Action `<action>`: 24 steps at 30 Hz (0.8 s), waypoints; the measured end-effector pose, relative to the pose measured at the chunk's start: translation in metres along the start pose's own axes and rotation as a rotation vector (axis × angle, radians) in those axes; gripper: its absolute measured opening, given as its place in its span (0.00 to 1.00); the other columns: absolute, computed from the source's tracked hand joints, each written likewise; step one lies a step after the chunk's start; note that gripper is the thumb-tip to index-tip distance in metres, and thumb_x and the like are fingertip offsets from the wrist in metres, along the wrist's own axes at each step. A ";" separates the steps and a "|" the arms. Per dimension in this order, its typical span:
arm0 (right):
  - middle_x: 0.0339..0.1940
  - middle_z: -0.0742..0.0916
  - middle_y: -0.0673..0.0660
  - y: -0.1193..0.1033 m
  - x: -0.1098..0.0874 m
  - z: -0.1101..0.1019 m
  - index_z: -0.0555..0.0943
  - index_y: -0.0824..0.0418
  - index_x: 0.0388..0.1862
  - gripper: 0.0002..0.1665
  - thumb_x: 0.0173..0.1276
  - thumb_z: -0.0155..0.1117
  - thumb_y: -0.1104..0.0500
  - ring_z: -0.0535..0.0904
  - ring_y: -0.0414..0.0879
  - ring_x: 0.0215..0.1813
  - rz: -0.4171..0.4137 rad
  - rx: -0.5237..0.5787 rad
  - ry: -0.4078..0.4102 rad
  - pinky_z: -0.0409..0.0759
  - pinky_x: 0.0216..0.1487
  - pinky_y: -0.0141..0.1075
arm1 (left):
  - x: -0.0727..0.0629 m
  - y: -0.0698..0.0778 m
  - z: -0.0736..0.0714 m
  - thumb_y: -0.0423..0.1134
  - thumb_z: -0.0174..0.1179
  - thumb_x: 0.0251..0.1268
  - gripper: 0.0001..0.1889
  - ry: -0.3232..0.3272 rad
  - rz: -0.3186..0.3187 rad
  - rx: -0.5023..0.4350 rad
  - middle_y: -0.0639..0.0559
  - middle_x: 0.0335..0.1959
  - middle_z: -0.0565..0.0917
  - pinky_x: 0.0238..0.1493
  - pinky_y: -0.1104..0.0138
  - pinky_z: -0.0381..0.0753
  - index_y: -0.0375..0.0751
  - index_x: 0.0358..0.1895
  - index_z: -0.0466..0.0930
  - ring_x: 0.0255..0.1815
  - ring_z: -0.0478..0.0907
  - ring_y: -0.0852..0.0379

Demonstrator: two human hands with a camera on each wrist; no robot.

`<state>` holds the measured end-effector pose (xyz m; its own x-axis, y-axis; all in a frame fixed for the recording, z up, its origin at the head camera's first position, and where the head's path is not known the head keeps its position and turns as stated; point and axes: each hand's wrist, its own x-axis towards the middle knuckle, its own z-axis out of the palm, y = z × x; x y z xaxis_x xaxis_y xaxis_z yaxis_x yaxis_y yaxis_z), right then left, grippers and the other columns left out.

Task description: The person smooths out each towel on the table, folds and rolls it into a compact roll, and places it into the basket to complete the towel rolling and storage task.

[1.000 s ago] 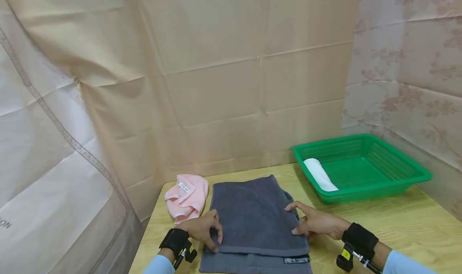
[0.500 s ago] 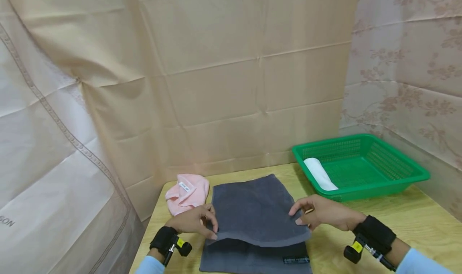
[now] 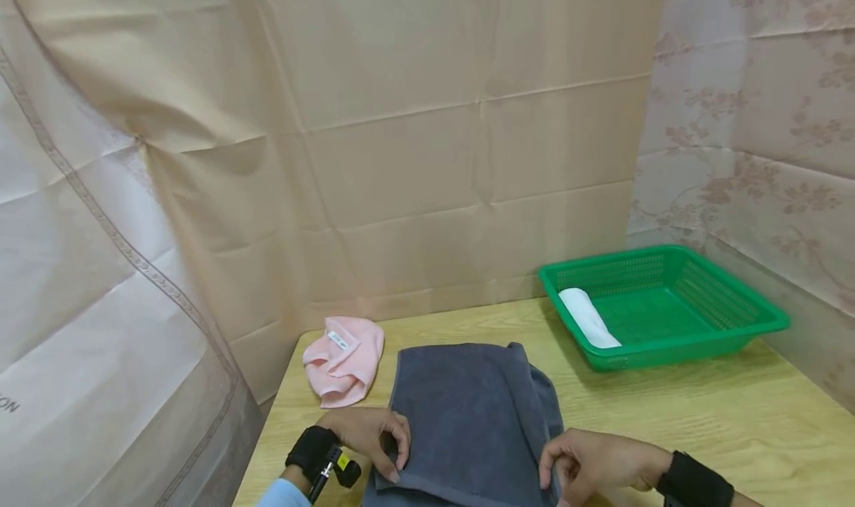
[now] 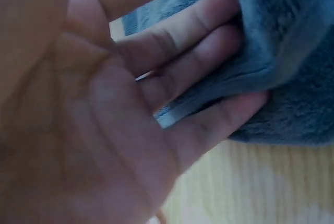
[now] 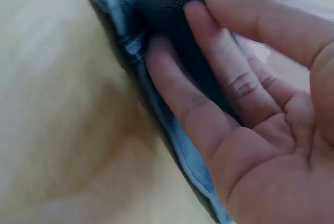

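A dark grey towel (image 3: pixel 461 410), folded in layers, lies at the table's near middle. My left hand (image 3: pixel 370 434) pinches the near left corner of its upper layer; in the left wrist view some fingers (image 4: pixel 193 65) reach under the folded edge. At the near right side, my right hand (image 3: pixel 594 462) holds the same layer's edge. The right wrist view shows thumb and fingertips pinching the raised towel edge (image 5: pixel 169 2), with another finger (image 5: pixel 182 88) between the layers. The towel's front edge runs out of the head view.
A crumpled pink cloth (image 3: pixel 346 362) with a white label lies left of the towel. At the back right stands a green basket (image 3: pixel 695 351) with a rolled white cloth (image 3: pixel 588 318) inside. Beige curtain (image 3: pixel 434 158) hangs behind the wooden table (image 3: pixel 695 410).
Both hands first lifted the towel's upper front edge, then drew it down toward the person. The towel's far edge slid nearer and its right side became rumpled. The right hand moved nearest the front.
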<state>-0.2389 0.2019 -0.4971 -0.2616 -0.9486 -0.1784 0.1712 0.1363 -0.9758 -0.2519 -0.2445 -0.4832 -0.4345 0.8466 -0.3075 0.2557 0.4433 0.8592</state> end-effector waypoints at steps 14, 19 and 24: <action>0.32 0.82 0.50 -0.001 0.012 -0.020 0.76 0.73 0.58 0.19 0.70 0.64 0.71 0.80 0.43 0.36 -0.034 0.024 0.064 0.81 0.48 0.37 | -0.017 0.003 -0.011 0.35 0.72 0.63 0.07 0.164 -0.035 0.033 0.45 0.60 0.78 0.60 0.60 0.79 0.35 0.38 0.85 0.63 0.73 0.54; 0.31 0.75 0.50 -0.004 0.015 -0.036 0.75 0.76 0.59 0.18 0.71 0.57 0.72 0.67 0.44 0.33 -0.084 -0.049 0.194 0.72 0.42 0.37 | -0.012 0.001 -0.010 0.40 0.74 0.62 0.07 0.278 -0.066 0.102 0.49 0.60 0.77 0.58 0.59 0.77 0.43 0.37 0.86 0.62 0.71 0.58; 0.54 0.69 0.62 -0.005 0.009 -0.034 0.76 0.71 0.57 0.20 0.67 0.49 0.72 0.64 0.56 0.53 -0.057 -0.036 0.257 0.62 0.44 0.42 | -0.012 0.004 -0.008 0.41 0.74 0.61 0.08 0.252 -0.052 0.105 0.47 0.61 0.76 0.53 0.60 0.77 0.43 0.37 0.87 0.62 0.70 0.57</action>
<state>-0.2746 0.2022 -0.4984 -0.5031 -0.8520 -0.1448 0.1169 0.0989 -0.9882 -0.2525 -0.2554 -0.4724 -0.6472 0.7277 -0.2271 0.3100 0.5234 0.7937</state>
